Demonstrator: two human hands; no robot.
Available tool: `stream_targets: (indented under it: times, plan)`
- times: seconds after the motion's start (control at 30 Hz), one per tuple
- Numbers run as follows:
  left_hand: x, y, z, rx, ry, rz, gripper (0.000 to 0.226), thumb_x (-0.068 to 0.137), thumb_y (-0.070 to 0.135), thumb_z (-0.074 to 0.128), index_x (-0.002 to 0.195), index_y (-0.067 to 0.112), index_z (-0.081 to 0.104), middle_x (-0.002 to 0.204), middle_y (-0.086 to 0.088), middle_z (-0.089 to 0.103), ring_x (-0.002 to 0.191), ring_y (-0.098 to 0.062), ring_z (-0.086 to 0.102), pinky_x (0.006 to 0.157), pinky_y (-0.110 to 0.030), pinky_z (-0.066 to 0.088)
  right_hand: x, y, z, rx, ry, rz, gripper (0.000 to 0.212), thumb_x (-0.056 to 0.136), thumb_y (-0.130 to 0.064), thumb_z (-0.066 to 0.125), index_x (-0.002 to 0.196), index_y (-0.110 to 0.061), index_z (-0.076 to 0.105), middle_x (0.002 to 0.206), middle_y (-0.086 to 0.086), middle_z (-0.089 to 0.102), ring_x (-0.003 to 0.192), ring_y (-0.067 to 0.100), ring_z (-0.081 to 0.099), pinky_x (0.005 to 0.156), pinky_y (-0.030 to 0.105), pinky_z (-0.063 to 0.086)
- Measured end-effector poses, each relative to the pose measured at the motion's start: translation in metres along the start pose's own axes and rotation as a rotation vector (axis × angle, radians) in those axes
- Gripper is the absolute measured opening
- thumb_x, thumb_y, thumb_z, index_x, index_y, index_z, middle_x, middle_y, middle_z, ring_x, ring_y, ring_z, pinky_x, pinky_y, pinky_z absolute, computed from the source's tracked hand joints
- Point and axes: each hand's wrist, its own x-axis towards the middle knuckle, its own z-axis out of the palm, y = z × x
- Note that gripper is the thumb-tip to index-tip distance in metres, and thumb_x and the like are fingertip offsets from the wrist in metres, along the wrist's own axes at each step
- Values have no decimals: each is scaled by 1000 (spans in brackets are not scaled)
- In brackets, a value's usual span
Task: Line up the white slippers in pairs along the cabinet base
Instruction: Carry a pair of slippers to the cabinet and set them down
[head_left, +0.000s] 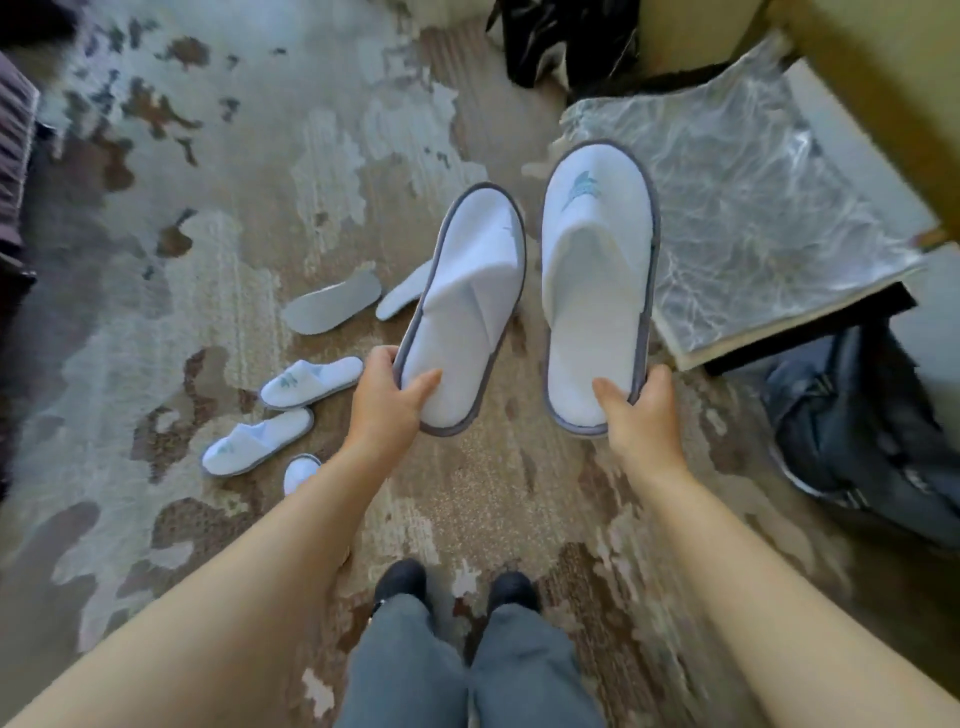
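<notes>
Left hand (387, 392): we see it pinching the heel of a white slipper with a folded upper (465, 306), thumb on the insole, fingers under the grey rim.
Right hand (636, 408): it pinches the heel of a white slipper with a teal emblem (597, 270) the same way; both are held above the patterned carpet (218, 218), side by side, toes away from us.
Slippers on the floor: an emblem pair (283, 410) lies left of the left forearm, a fifth toe (300, 473) peeks out beside it, and two upturned slippers (358, 299) lie farther on.
Writing: we can read none; the emblems are too blurred.
Containers: a dark bag (857, 431) sits at right, contents unseen; a plastic-wrapped flat package (737, 208) lies beyond.
</notes>
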Motion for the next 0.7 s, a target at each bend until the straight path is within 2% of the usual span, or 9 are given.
stream_targets:
  times: [0.07,0.13,0.2,0.3,0.4,0.53,0.63,0.7]
  plan:
    - [1,19,4,-12,-39,50,19,83,21,59,91,16,43,78,12,46,71,-1,47,55,-21,35,-7,-13,-14,4,71,-20,31,85,-9,54,112,-3,41,96,1,51,83,14,49,58,12,36]
    - [3,38,11,-14,-109,99,18,83,20,59,93,16,44,78,13,47,71,-1,47,55,-20,35,-19,-24,-28,7,169,-34,29,85,-8,54,111,-5,41,88,-7,48,75,6,47,50,4,36]
    - [2,56,20,-3,-226,148,17,83,20,58,94,18,45,79,11,50,72,-2,49,55,-21,36,-36,-30,-42,19,301,-3,27,85,-9,55,108,-6,42,88,-3,46,72,3,44,52,-1,37]
    - [-11,74,34,32,-420,234,15,84,21,58,92,17,45,79,6,51,74,-11,51,55,-22,38,-78,-30,-60,60,501,109,23,85,-12,55,103,-6,41,95,5,48,79,15,48,66,20,40]
    - [-37,91,54,145,-569,338,17,84,23,57,93,18,43,79,7,50,72,-11,49,51,-17,37,-132,-23,-81,105,696,227,21,86,-12,54,98,-2,40,95,17,51,88,32,52,69,40,44]
    - [-102,104,91,197,-827,431,17,84,23,56,94,17,43,80,8,49,72,-9,49,50,-24,36,-220,-8,-116,153,920,353,20,85,-12,54,95,-1,41,97,24,51,90,41,52,73,48,47]
    - [-170,108,116,242,-1004,521,19,84,21,56,96,19,40,80,9,47,71,-8,48,44,-24,40,-295,6,-141,186,1140,384,16,84,-9,54,87,-6,38,81,10,44,76,28,46,57,29,39]
    - [-223,106,128,268,-1120,593,19,84,21,56,96,19,40,79,11,47,70,-7,48,48,-24,38,-349,16,-152,207,1288,412,17,84,-8,54,87,-7,36,77,4,42,70,21,44,53,21,37]
